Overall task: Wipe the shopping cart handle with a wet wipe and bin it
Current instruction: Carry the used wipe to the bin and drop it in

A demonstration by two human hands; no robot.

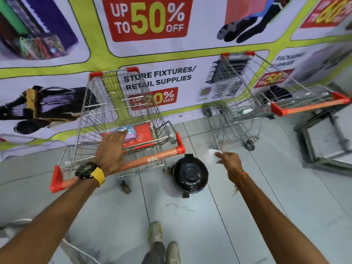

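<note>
A wire shopping cart stands in front of me, its orange handle marked 60L. My left hand reaches over the handle into the cart, fingers spread, toward a pale blue and purple wipe pack lying on the red child seat. My right hand holds a crumpled white wet wipe pinched at its fingertips, up and to the right of a black lidded bin that stands on the floor beside the cart. The bin's lid is closed.
A second wire cart with an orange handle stands to the right against the printed banner wall. A grey metal frame lies on the tiled floor at far right. My shoes show at the bottom.
</note>
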